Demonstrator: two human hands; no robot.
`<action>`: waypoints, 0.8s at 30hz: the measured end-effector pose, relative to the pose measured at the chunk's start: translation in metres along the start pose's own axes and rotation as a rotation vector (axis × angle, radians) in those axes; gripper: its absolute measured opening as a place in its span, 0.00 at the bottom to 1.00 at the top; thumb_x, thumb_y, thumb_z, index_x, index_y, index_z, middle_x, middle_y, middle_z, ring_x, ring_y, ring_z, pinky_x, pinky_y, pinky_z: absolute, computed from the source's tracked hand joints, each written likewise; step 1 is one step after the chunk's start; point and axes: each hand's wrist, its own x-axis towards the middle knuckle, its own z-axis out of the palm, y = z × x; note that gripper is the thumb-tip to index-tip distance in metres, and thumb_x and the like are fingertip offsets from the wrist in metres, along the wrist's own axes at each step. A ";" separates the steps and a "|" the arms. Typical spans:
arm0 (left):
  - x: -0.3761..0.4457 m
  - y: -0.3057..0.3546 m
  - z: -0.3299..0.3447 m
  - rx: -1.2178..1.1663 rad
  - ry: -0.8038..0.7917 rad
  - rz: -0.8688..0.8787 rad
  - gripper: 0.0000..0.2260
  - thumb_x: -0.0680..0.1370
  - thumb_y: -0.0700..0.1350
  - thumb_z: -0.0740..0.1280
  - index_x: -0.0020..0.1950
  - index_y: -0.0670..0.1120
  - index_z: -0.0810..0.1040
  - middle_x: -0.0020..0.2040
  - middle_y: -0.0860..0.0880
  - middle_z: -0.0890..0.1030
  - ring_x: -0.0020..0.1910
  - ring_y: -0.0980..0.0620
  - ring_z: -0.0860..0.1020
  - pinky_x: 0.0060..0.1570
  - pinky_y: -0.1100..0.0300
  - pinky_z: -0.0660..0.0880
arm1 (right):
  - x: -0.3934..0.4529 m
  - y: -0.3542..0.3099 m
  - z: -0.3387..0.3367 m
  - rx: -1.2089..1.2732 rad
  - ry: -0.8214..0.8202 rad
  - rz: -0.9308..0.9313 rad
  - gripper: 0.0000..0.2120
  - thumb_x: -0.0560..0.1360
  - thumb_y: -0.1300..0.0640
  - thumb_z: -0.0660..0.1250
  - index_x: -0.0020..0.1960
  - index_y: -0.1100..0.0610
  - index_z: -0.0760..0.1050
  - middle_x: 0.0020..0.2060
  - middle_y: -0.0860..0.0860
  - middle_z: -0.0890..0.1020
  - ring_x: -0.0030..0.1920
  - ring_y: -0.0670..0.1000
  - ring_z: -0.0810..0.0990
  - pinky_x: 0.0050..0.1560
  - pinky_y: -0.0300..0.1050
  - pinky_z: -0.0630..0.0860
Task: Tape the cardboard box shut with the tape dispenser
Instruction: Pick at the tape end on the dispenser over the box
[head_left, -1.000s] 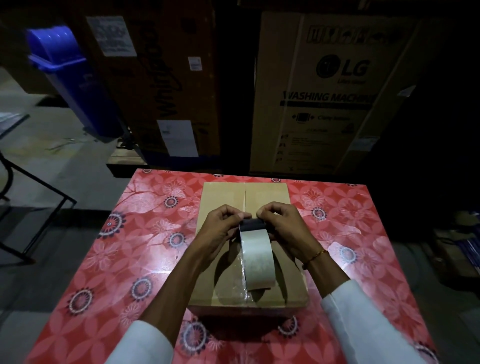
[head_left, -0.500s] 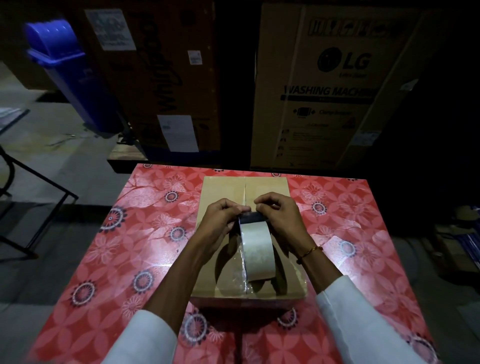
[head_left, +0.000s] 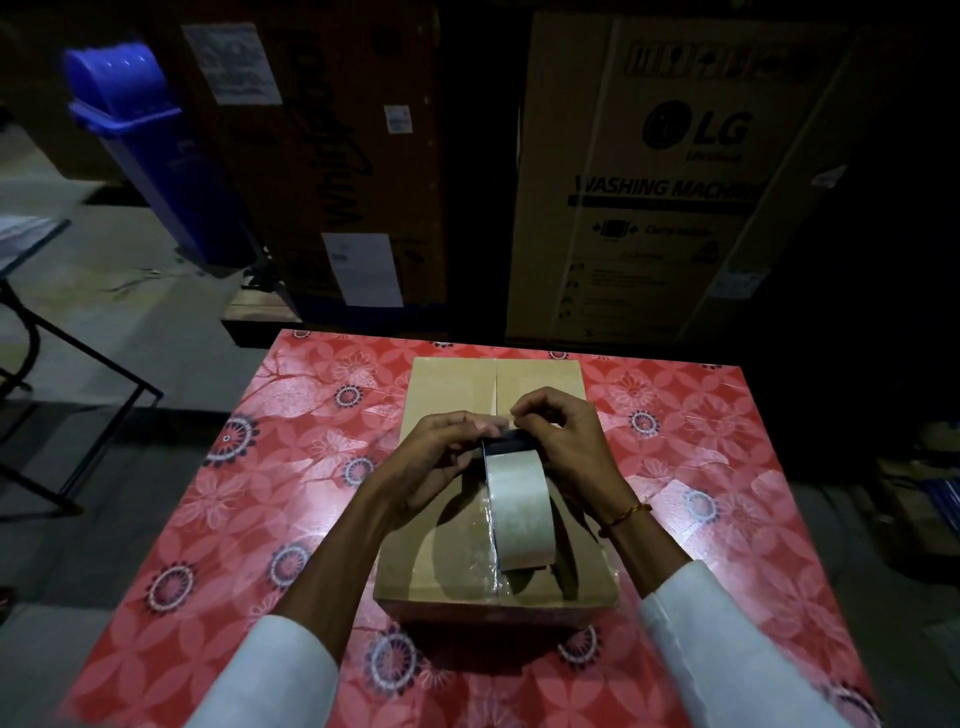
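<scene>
A closed cardboard box (head_left: 457, 384) sits in the middle of the red flowered table (head_left: 291, 499), its flap seam running away from me. A tape dispenser with a wide roll of pale tape (head_left: 519, 506) stands on edge over the seam near the box's middle. Shiny tape covers the near part of the seam. My left hand (head_left: 441, 457) grips the dispenser's left side. My right hand (head_left: 566, 441) holds its dark top end, with thumb and forefinger raised and pinched together above it. What they pinch is too small to tell.
Large appliance cartons (head_left: 660, 176) stand close behind the table. A blue bin (head_left: 150, 145) is at the back left, and a black metal frame (head_left: 67, 353) stands on the floor to the left. The right side is dark.
The dispenser stays over the seam in both hands. My right hand's thumb and forefinger have lifted from its top end into a raised pinch.
</scene>
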 end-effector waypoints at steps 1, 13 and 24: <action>0.000 0.000 -0.002 -0.037 -0.012 0.006 0.16 0.79 0.39 0.64 0.61 0.28 0.75 0.62 0.35 0.80 0.65 0.39 0.77 0.67 0.49 0.72 | 0.000 0.000 0.000 0.005 0.004 0.000 0.07 0.78 0.67 0.65 0.46 0.60 0.81 0.45 0.54 0.83 0.46 0.46 0.81 0.44 0.41 0.80; 0.008 0.001 -0.001 0.072 0.080 -0.009 0.19 0.80 0.50 0.66 0.57 0.33 0.81 0.58 0.42 0.84 0.61 0.46 0.81 0.68 0.50 0.73 | 0.003 0.009 -0.001 -0.086 0.066 -0.080 0.08 0.78 0.69 0.65 0.46 0.61 0.82 0.44 0.51 0.84 0.50 0.54 0.83 0.55 0.56 0.82; 0.011 0.001 0.001 0.102 0.014 -0.034 0.11 0.79 0.41 0.68 0.54 0.34 0.78 0.33 0.52 0.83 0.31 0.60 0.80 0.38 0.67 0.76 | 0.004 0.010 0.002 -0.169 0.073 -0.181 0.09 0.77 0.71 0.65 0.46 0.62 0.82 0.44 0.49 0.82 0.49 0.53 0.82 0.48 0.45 0.82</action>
